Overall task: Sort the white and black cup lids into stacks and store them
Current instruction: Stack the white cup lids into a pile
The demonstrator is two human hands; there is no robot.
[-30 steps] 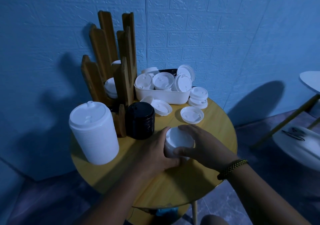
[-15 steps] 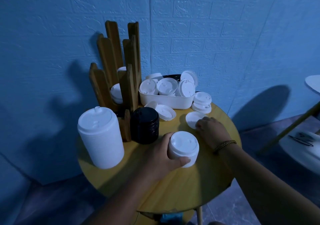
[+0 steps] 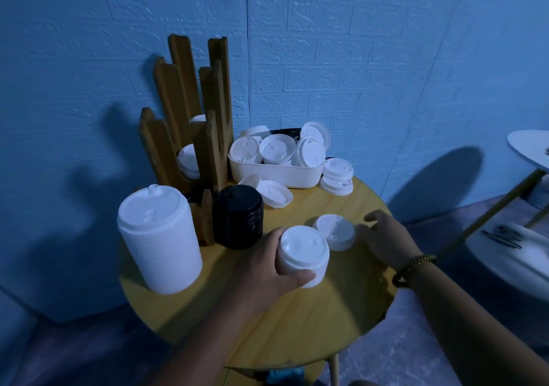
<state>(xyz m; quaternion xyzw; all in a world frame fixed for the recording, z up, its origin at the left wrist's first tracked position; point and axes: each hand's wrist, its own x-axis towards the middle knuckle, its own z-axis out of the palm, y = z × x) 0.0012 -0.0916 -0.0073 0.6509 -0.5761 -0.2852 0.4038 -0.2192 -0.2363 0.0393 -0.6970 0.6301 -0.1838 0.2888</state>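
Stacking whites: left hand [image 3: 267,267] grips the short white stack [image 3: 303,252], while the open-fingered right hand [image 3: 386,240] is at the loose lid [image 3: 334,231] beside it, which likely goes on top next.

Left hand [image 3: 267,264]: wraps the short white lid stack [image 3: 303,252] from its left, thumb across the near side, forearm reaching in from below. Right hand [image 3: 386,240]: right of the stack, palm down, fingers loosely spread, blurred. Braided bracelet [image 3: 414,267] at the wrist.

No text, label, brand or number can be read on anything in view.
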